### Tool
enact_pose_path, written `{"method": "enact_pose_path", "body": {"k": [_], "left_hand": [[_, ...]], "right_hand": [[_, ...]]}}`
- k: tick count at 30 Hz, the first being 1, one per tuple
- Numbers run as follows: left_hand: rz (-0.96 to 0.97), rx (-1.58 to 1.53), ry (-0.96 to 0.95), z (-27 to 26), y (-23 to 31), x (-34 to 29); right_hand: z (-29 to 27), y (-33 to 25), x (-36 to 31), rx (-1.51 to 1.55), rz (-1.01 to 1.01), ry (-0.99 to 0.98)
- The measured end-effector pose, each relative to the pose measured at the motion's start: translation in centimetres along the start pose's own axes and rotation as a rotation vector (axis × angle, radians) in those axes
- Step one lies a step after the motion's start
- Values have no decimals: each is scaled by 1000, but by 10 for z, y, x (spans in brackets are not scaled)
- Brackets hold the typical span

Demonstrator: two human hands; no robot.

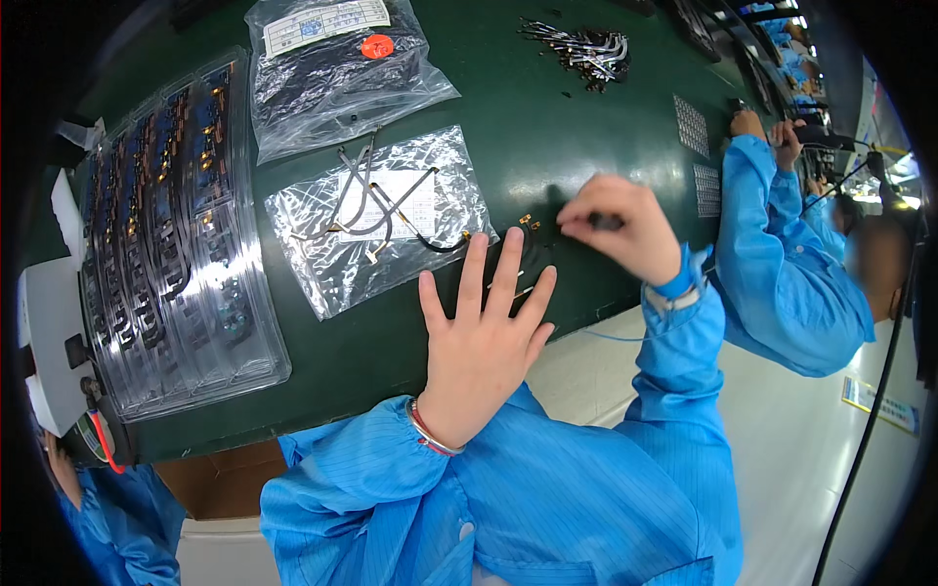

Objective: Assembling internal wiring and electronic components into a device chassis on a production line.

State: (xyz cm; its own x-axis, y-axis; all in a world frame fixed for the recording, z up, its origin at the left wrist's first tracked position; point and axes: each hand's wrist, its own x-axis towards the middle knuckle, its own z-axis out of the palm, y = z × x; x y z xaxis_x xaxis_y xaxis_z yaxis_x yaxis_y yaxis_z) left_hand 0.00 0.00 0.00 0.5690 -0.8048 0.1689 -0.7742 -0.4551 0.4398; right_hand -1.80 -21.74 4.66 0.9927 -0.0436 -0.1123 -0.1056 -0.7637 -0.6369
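My left hand (479,356) lies palm down with its fingers spread, at the table's near edge. Its fingertips reach a black flex cable (430,242) with gold ends, whose far part rests on a clear plastic bag (342,283). Several thin grey and black cables (363,205) lie across that bag. Curled closed above the table, my right hand (633,223) has a small dark object (606,222) at its fingers; its kind does not show. Between my hands lies another dark flex cable with gold connectors (530,223), partly hidden by my left fingers.
Clear trays (259,337) of flex parts stand at the left. A sealed bag (342,73) of dark parts lies behind, and a pile of small cables (586,54) at the far side. Co-workers in blue sleeves (782,264) are at right and lower left.
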Motion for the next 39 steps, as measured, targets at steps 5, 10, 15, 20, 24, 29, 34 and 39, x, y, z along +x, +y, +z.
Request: {"method": "enact_pose_path", "body": {"k": [5, 10, 15, 20, 24, 29, 34, 39], "left_hand": [[7, 3, 11, 1, -5, 4], [-13, 1, -7, 1, 1, 2], [-11, 12, -26, 1, 2, 4], [-13, 41, -22, 1, -4, 3], [-16, 39, -10, 1, -7, 1], [-1, 59, -14, 2, -7, 1], [54, 61, 39, 1, -9, -2], [143, 37, 205, -12, -17, -27]], "right_hand": [[23, -2, -16, -59, -94, 162], [32, -10, -23, -102, -47, 238], [37, -12, -22, -93, 18, 269], [34, -12, -17, 5, 99, 208], [25, -12, -21, 10, 77, 281], [36, -13, -19, -38, -21, 260], [29, -10, -16, -150, -84, 187], [-43, 10, -2, -201, -179, 148]]}}
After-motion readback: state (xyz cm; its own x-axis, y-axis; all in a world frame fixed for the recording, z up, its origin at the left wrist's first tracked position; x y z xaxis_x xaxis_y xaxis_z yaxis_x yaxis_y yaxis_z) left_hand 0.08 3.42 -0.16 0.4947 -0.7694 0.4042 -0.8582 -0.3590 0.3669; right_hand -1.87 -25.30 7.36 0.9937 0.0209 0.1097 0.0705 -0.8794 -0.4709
